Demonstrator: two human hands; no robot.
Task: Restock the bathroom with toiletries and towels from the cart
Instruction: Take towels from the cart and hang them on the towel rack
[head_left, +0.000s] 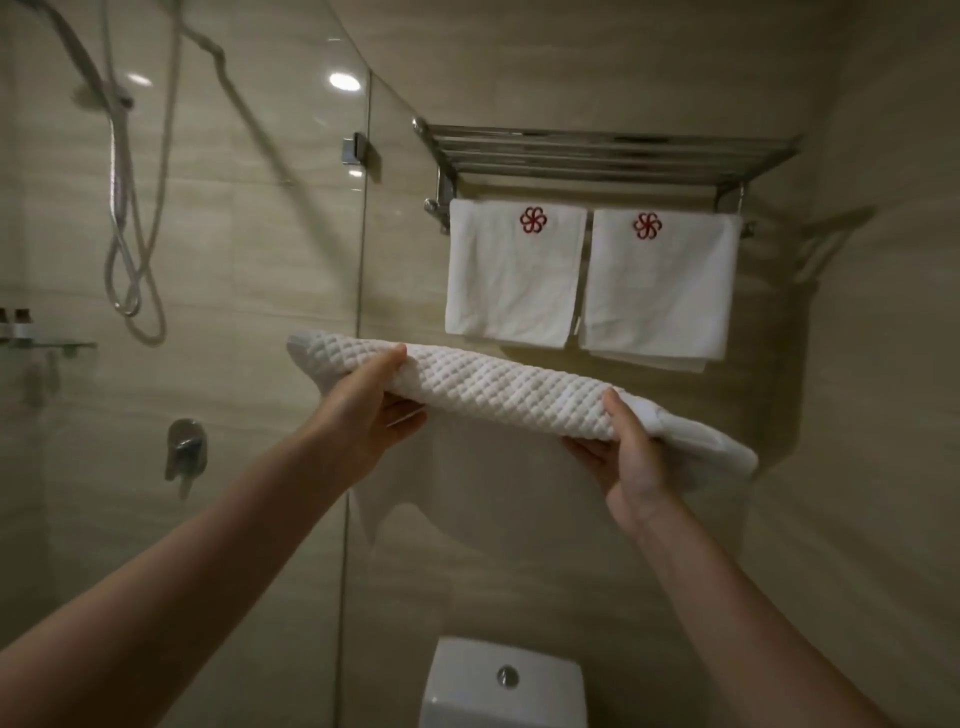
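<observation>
Both hands pinching folded waffle-weave towel (498, 387): left hand (363, 410), right hand (626, 457) at ends. Long axis level, parallel to chrome towel rack (602, 156), upper right; rack directly above, well apart.

- One view only: head cam, wide-angle, so nothing shared w/ a second view.
- Faces the tiled wall, tilted up toward the towel rack (605, 156), seen from below its bars.
- Rack sits upper right of centre, beyond arm's reach; the hands (363, 410) come in from the bottom edge, below the rack.
- Toilet tank (501, 686) is straight below the rack at the bottom edge, seen from above, so the cam stands close over it.
- Glass shower panel (358, 291) is left of the rack; shower hose (130, 208) further left, behind the glass.
- Edges bend: wide-lens distortion.
</observation>
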